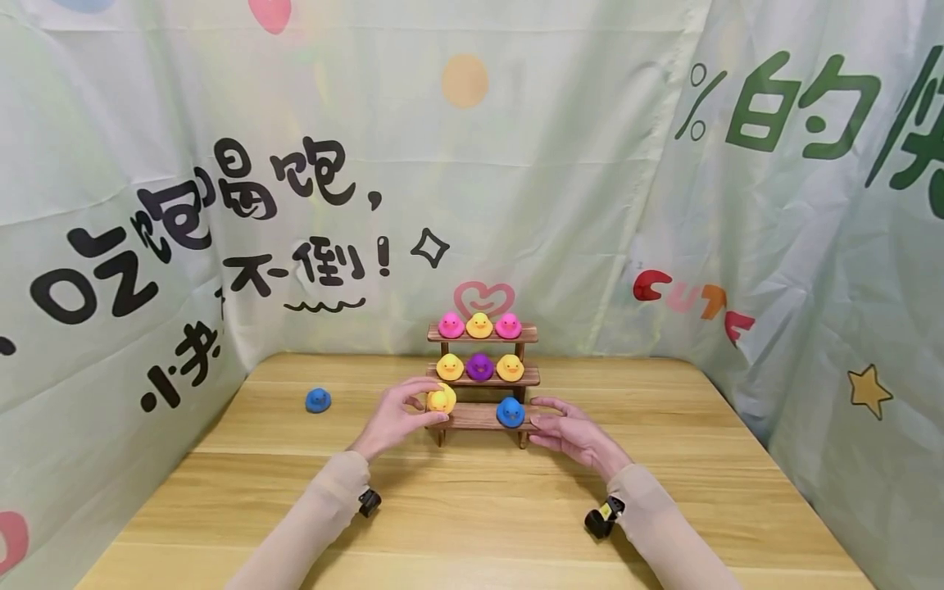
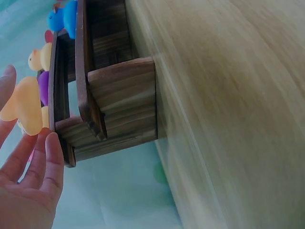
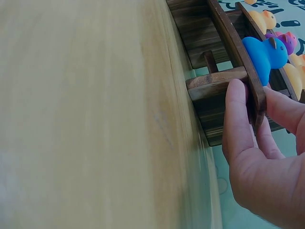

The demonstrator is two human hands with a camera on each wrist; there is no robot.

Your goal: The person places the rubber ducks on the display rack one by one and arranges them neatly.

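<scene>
My left hand (image 1: 392, 419) pinches a yellow rubber duck (image 1: 442, 400) between thumb and fingers, at the left end of the bottom step of a dark wooden three-step display stand (image 1: 475, 417). In the left wrist view, that duck (image 2: 29, 107) is seen beside the step's end, above the fingertips. A blue rubber duck (image 1: 510, 412) sits near the right end of the same step. My right hand (image 1: 578, 437) grips that right end; in the right wrist view the thumb is over the board (image 3: 237, 40) and the fingers are beneath it.
On the middle step a purple duck (image 1: 479, 367) sits between two yellow ones. The top step carries a yellow duck (image 1: 479, 325) between two pink ones. Another blue duck (image 1: 318, 400) lies on the wooden table (image 1: 472, 508) at the left. Printed cloth (image 1: 560, 164) hangs behind.
</scene>
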